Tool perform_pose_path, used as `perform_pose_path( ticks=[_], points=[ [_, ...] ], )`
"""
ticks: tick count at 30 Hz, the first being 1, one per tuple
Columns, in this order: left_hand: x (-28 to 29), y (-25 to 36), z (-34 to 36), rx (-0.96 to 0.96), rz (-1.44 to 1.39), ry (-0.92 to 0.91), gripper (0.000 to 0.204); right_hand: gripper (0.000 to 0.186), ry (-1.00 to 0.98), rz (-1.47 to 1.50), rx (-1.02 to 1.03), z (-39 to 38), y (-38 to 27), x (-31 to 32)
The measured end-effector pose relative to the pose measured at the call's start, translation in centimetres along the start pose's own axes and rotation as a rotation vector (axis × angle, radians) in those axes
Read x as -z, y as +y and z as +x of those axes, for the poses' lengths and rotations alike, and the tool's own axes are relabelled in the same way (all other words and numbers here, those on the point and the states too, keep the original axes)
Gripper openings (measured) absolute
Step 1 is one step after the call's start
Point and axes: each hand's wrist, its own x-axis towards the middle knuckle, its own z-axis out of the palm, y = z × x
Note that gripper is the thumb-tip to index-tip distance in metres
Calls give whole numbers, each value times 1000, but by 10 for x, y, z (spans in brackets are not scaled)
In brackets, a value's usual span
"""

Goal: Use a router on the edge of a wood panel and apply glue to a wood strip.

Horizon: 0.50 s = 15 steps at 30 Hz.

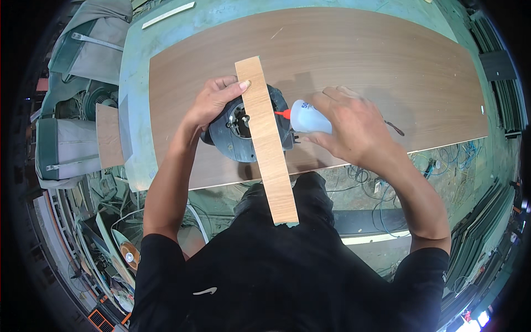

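A long, narrow strip with a light wood-grain face (263, 119) runs from above the board down toward my lap. My left hand (218, 99) grips its upper part, the thumb lying on the face. In my right hand (354, 119) is a white squeeze bottle (310, 118) with a red nozzle, tilted sideways. The nozzle tip points left at the strip's right edge; whether it touches I cannot tell. Behind the strip sits a dark round machine part (232, 146) with a round opening showing metal inside. The strip hides its middle.
A large brown wood-grain board (387, 61) lies on a pale green table (138, 77). A dark thin object (394, 128) rests right of my right hand. Grey cloth-covered frames (99, 52) stand at the left. Blue cables (467, 155) and stacked panels (481, 238) are at the right.
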Motion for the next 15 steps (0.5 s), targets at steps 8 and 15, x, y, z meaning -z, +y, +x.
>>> perform_pose_path(
  ticks=[8,15],
  points=[
    [-1,1,-1,-18,6,-5,45,52,15,115,7,-28,-8,-5],
    [-1,6,-3,-15,-6,-49,44,57,75,164,23,-39,-8,-12]
  ],
)
